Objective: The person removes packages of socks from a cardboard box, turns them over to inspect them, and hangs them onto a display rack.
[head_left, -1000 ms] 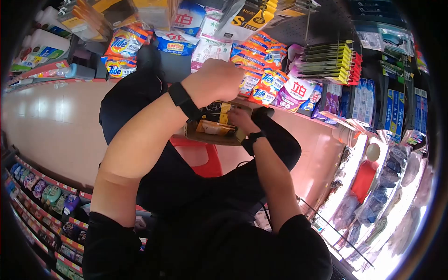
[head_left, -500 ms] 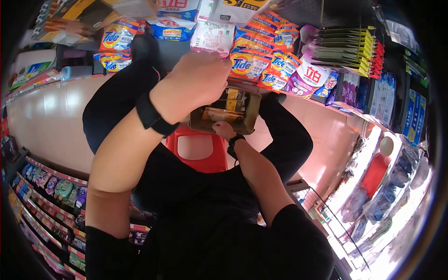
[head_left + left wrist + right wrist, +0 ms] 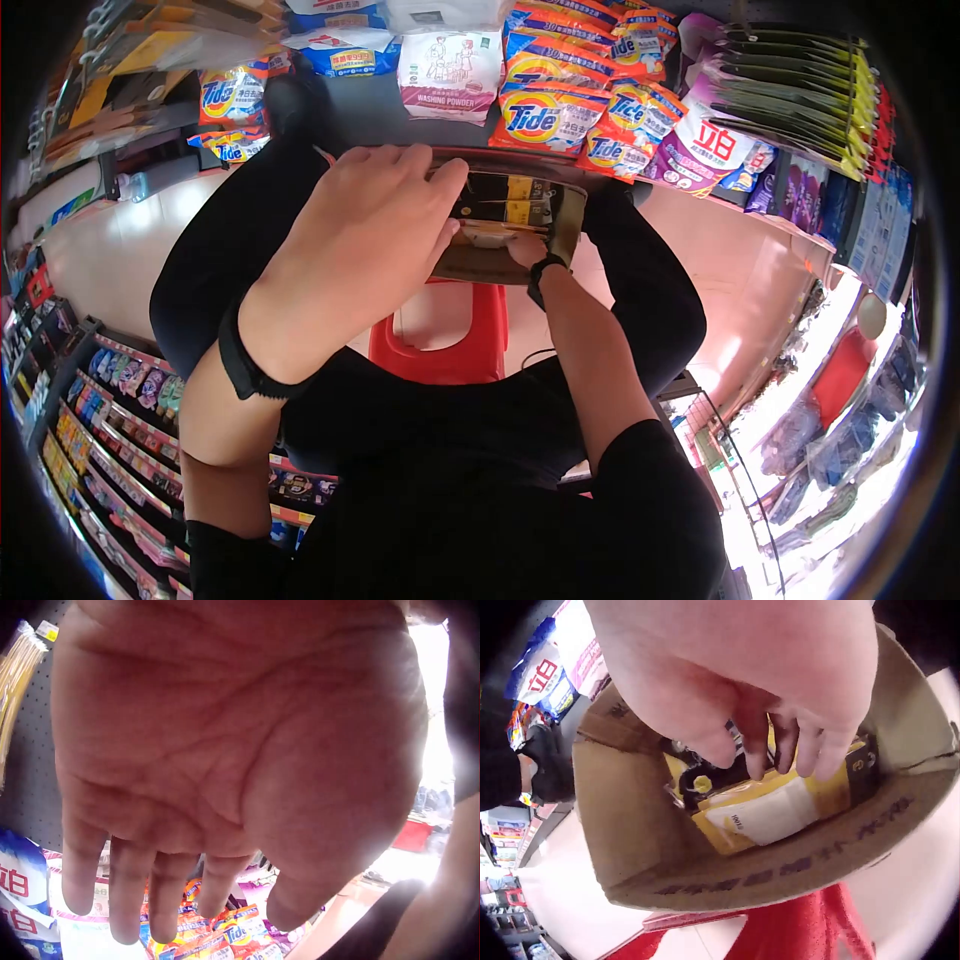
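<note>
My left hand [image 3: 350, 250] hovers above the box's left side, fingers apart; in the left wrist view the palm [image 3: 232, 742] faces the camera, holding nothing. A cardboard box [image 3: 568, 222] stands between the legs, against the shelf front. My right hand [image 3: 526, 250] reaches into it. In the right wrist view, that hand [image 3: 742, 682] hangs over the box [image 3: 622, 825], its fingers pointing down at the packages, thumb apart. A yellow and white package [image 3: 780, 816] leans in front of black and yellow ones [image 3: 702, 783]. Whether the fingertips touch them is unclear.
Orange Tide bags [image 3: 548, 116], a white washing powder bag [image 3: 450, 75] and a purple bag [image 3: 705, 145] sit on the shelf behind the box. Hanging packs [image 3: 790, 95] jut out at upper right. A red stool [image 3: 490, 335] stands below the box.
My left hand has moved left and nearer the head camera, its fingers now spread. My right hand has moved from the box's near edge to farther inside. The head view has shifted closer to the shelf.
</note>
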Demonstrator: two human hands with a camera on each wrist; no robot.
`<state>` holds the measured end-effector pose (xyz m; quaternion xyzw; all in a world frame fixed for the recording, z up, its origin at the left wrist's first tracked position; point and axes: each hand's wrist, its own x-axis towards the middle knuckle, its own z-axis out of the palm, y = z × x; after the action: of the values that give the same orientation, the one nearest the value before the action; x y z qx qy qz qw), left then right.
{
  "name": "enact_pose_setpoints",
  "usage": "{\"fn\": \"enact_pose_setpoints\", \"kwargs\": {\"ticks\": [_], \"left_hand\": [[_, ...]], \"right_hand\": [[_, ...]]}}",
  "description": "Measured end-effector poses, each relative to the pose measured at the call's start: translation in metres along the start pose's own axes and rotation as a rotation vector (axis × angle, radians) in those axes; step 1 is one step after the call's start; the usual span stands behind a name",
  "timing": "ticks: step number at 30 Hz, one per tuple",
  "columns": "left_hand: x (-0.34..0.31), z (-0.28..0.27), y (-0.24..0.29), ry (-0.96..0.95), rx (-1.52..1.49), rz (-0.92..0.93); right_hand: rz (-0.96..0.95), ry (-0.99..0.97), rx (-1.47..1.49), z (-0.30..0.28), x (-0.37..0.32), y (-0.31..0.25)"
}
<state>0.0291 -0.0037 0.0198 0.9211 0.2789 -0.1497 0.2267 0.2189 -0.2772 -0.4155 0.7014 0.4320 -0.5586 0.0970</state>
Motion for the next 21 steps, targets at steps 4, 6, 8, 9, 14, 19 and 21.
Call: {"fn": "enact_pose_setpoints", "kwargs": {"ticks": [4,6,8,9,14,19,21], "left_hand": [[0.008,0.007,-0.002,0.033,-0.020,-0.004],[0.013,0.005,0.001,-0.021,0.002,-0.020],[0.018,0.004,0.003,-0.072,0.025,-0.035],[0.019,0.005,0.003,-0.085,0.026,-0.044],[0.028,0.006,0.006,-0.145,0.039,-0.061],[0.034,0.009,0.008,-0.139,0.040,-0.067],[0.035,0.010,0.008,-0.143,0.047,-0.066]], "right_hand": [[0.151,-0.097,-0.187,0.005,0.015,0.032],[0.146,-0.104,-0.216,0.013,0.021,0.042],[0.180,-0.169,-0.278,-0.006,0.003,0.028],[0.178,-0.175,-0.271,-0.013,-0.002,0.023],[0.308,-0.171,-0.084,-0.010,0.005,0.031],[0.283,-0.139,-0.151,-0.023,-0.006,0.017],[0.276,-0.074,-0.113,-0.018,-0.001,0.022]]}}
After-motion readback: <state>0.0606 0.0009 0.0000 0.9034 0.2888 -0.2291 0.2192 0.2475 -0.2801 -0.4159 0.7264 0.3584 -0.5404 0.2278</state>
